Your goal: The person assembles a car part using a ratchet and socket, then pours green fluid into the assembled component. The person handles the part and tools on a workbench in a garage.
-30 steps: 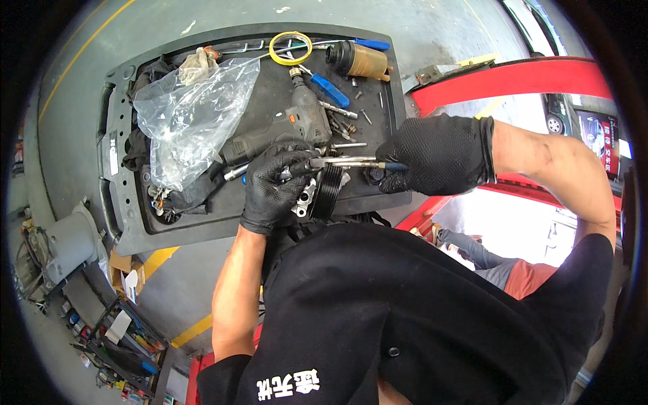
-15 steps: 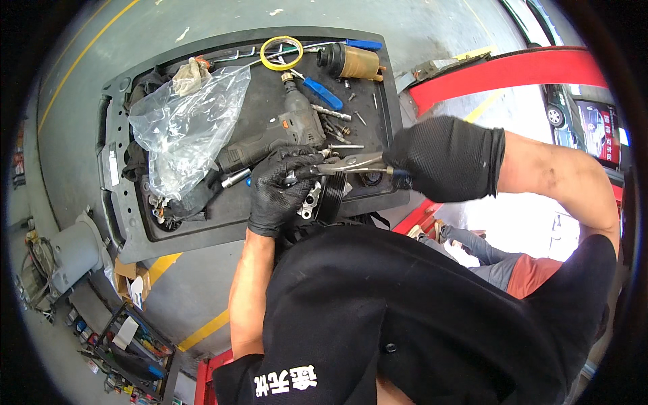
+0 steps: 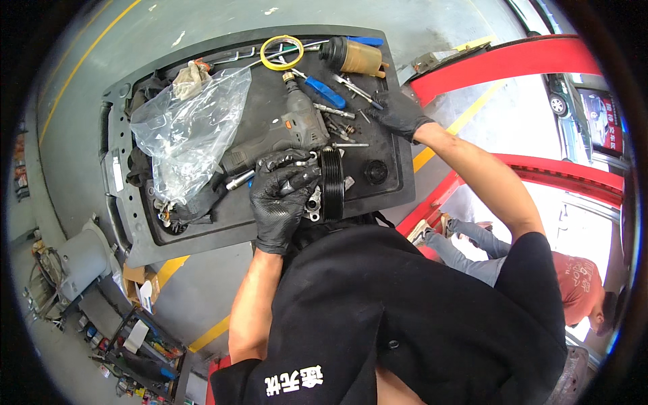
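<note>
My left hand (image 3: 278, 199), in a black glove, is closed around a metal pump with a ribbed black pulley (image 3: 332, 185) at the near edge of the tray top. The pulley faces right, and the fingers hide much of the pump's body. A pair of pliers (image 3: 354, 90) lies low over the tray's far right corner, its jaws pointing to the upper left. My gloved right hand (image 3: 403, 116) is closed on the handle end of the pliers. Just left of the jaws is a blue-handled screwdriver (image 3: 322, 89). An amber reservoir with a black cap (image 3: 352, 57) lies beyond them.
The black tray top (image 3: 378, 202) also bears a power drill (image 3: 297, 125), a clear plastic bag (image 3: 196, 128), a yellow tape roll (image 3: 264, 61), loose bolts (image 3: 337, 128) and a round black cap (image 3: 376, 171). Red lift arms (image 3: 506, 67) stand at the right, with another person (image 3: 577, 283) nearby.
My right hand has moved the pliers from the pump to the tray's far right corner. The pulley now shows fully, and my left hand still holds the pump.
</note>
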Motion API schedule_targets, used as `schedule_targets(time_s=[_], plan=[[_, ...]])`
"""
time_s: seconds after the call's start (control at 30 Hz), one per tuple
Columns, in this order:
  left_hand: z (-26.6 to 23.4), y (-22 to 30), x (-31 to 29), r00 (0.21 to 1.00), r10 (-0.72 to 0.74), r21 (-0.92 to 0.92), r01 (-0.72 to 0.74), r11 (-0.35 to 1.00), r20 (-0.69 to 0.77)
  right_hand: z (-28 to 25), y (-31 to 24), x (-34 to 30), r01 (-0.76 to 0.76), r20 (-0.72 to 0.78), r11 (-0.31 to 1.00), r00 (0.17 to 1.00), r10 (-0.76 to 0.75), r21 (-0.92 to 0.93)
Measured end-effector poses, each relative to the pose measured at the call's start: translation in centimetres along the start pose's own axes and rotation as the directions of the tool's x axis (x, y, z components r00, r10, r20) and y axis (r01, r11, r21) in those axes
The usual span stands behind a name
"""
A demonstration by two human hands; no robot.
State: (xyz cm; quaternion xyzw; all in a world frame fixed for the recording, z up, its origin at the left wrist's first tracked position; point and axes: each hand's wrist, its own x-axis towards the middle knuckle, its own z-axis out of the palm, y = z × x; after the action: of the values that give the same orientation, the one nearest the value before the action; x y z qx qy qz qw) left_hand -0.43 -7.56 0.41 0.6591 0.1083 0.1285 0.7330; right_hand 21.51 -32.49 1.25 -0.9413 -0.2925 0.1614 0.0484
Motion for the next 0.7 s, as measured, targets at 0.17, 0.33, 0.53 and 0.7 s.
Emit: schedule_targets(time_s=[0.17,0.33,0.53,0.7], plan=[[-0.6,-0.2,-0.8,0.995,0.056,0.021,-0.054,0.998,-0.086,1.1,-5.9,1.4,0.138,-0.492,0.933,0.818,-0.297,-0.333],[-2.1,0.6,-0.4,0.994,-0.075,0.051,0.071,0.996,0.084,3.5,-9.4,7.3,0.097,-0.451,0.981,0.877,-0.163,-0.167],[-3.8,4.1,5.8,0.751,-0.025,0.16,-0.108,0.981,0.66,0.5,-10.5,7.4,0.045,-0.346,0.983,0.938,0.021,0.18],[-2.4,3.4,10.1,0.486,-0.119,0.181,-0.082,0.98,0.866,-3.0,-11.1,0.9,-0.217,-0.184,0.92,0.94,0.287,0.326]])
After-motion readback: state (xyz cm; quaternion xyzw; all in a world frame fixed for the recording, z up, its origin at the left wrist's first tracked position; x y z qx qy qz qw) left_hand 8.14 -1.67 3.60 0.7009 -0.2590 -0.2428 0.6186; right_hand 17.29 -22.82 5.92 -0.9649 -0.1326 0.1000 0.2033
